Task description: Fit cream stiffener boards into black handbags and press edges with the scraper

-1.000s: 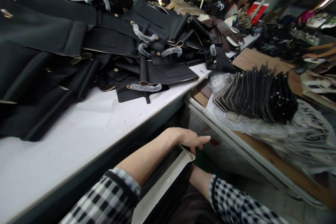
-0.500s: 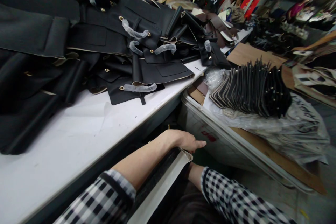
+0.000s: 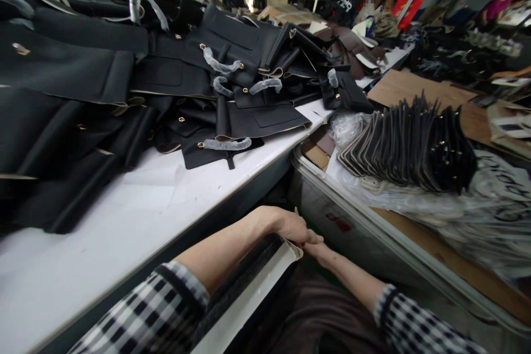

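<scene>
My left hand (image 3: 292, 227) reaches over the far end of a long piece (image 3: 253, 293) with a pale face and a dark side, which slants up between my forearms. Its fingers are bent and close together, and what they hold is hidden. Against its fingertips lies my right hand (image 3: 315, 251), whose own fingers are mostly covered. A thin yellowish tip (image 3: 296, 211) sticks up just behind my left hand. On the white table (image 3: 136, 221) to the left are heaped black bag pieces (image 3: 170, 74) with gold clasps and plastic-wrapped handles (image 3: 227, 144).
To the right, a bin with a pale rim (image 3: 352, 204) bears a row of black flaps (image 3: 406, 144) on clear plastic wrap. Brown cardboard (image 3: 418, 88) lies behind them. Brown leather pieces (image 3: 344, 47) are piled farther back, with people in the background.
My right hand has come up from behind the piece to meet my left fingers, its forearm now showing. The left forefinger no longer points out. The view has shifted slightly.
</scene>
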Action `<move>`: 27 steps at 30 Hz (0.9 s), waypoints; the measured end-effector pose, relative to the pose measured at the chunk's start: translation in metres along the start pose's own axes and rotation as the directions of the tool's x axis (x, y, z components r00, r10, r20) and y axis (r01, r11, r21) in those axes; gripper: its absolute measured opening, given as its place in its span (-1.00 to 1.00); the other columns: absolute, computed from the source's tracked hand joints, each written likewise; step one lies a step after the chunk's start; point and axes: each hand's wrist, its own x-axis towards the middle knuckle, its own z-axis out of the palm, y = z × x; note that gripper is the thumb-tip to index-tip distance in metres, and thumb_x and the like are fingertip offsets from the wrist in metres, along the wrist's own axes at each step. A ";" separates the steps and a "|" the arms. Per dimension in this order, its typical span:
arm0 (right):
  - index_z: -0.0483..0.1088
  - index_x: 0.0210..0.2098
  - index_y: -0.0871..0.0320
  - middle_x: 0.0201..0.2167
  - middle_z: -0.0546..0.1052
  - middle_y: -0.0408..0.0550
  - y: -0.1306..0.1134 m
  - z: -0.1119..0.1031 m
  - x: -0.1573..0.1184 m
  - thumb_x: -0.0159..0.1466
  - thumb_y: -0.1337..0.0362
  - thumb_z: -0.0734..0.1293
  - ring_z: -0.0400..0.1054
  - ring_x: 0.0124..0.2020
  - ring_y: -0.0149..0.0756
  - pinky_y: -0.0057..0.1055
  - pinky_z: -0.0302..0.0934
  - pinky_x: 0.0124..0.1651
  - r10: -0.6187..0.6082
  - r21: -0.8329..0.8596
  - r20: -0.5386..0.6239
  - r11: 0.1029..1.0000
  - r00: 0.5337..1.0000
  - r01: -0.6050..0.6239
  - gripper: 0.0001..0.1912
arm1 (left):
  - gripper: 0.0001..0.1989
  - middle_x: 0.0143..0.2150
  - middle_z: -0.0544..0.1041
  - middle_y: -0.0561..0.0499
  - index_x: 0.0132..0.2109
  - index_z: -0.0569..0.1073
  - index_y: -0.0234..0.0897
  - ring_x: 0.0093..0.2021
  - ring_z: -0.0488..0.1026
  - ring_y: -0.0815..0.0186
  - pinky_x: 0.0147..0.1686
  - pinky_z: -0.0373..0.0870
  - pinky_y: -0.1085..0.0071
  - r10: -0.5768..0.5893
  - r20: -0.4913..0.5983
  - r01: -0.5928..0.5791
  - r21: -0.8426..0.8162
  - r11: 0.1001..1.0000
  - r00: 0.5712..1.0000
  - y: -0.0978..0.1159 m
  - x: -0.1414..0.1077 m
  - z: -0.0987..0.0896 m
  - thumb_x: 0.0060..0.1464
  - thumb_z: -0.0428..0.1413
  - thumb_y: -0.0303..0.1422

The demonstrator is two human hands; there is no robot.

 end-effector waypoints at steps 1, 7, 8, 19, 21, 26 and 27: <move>0.40 -0.28 0.29 -0.56 0.39 -0.21 0.009 -0.019 0.000 0.36 0.02 0.26 0.28 -0.64 -0.47 -0.55 0.16 -0.60 0.035 -0.009 0.066 0.999 0.997 -0.034 -0.61 | -0.43 -0.06 0.59 -0.15 -0.06 0.57 -0.41 -0.08 0.50 0.10 -0.08 0.39 0.30 0.013 0.024 -0.013 0.001 1.000 1.000 -0.001 0.001 -0.001 0.21 -0.07 0.00; 0.32 -0.14 0.18 -0.54 0.46 -0.13 0.012 -0.126 -0.044 0.25 -0.18 0.24 0.29 -0.73 -0.42 -0.55 0.11 -0.70 0.160 -0.047 0.391 0.987 0.906 -0.154 -0.47 | -0.36 -0.09 0.61 -0.10 0.12 0.44 -0.44 -0.01 0.49 0.09 -0.07 0.41 0.35 0.077 0.147 -0.075 -0.019 0.997 0.986 -0.015 0.010 -0.008 -0.07 0.27 -0.17; 0.34 -0.15 0.19 -0.55 0.45 -0.13 0.004 -0.131 -0.051 0.26 -0.19 0.23 0.28 -0.73 -0.43 -0.56 0.12 -0.70 0.180 -0.078 0.467 0.984 0.866 -0.163 -0.47 | -0.30 -0.06 0.60 -0.10 0.19 0.37 -0.45 0.01 0.49 0.09 -0.05 0.41 0.35 0.085 0.158 -0.082 -0.025 0.996 0.984 -0.016 0.011 -0.009 -0.08 0.27 -0.21; 0.40 -0.28 0.23 -0.62 0.40 -0.15 -0.051 -0.079 -0.033 0.35 -0.13 0.16 0.27 -0.72 -0.44 -0.62 0.07 -0.74 0.115 -0.231 0.664 0.971 0.739 0.057 -0.48 | -0.14 0.23 0.36 -0.39 0.34 0.10 -0.64 0.14 0.41 0.01 0.09 0.37 0.26 0.089 0.220 -0.097 0.025 0.995 0.971 -0.012 0.005 -0.018 -0.01 0.24 -0.31; 0.40 -0.28 0.23 -0.62 0.40 -0.15 -0.053 -0.078 -0.032 0.36 -0.13 0.16 0.27 -0.72 -0.44 -0.62 0.08 -0.74 0.119 -0.224 0.670 0.973 0.733 0.046 -0.48 | -0.16 0.23 0.36 -0.38 0.34 0.10 -0.63 0.16 0.39 0.02 0.11 0.36 0.27 0.092 0.228 -0.101 0.029 0.994 0.969 -0.013 0.004 -0.019 0.01 0.22 -0.32; 0.40 -0.28 0.22 -0.63 0.39 -0.15 -0.057 -0.077 -0.033 0.35 -0.15 0.16 0.26 -0.72 -0.45 -0.63 0.09 -0.73 0.131 -0.216 0.677 0.976 0.724 0.025 -0.48 | -0.21 0.23 0.36 -0.36 0.34 0.11 -0.61 0.16 0.40 0.05 0.09 0.39 0.29 0.101 0.245 -0.110 0.020 0.994 0.964 -0.015 0.004 -0.019 0.05 0.20 -0.35; 0.39 -0.28 0.22 -0.63 0.39 -0.15 -0.058 -0.076 -0.034 0.36 -0.14 0.16 0.26 -0.72 -0.45 -0.63 0.09 -0.73 0.135 -0.217 0.678 0.976 0.723 0.021 -0.49 | -0.22 0.24 0.36 -0.35 0.34 0.11 -0.60 0.17 0.40 0.06 0.09 0.39 0.30 0.104 0.244 -0.112 0.018 0.994 0.964 -0.016 0.004 -0.019 0.06 0.20 -0.36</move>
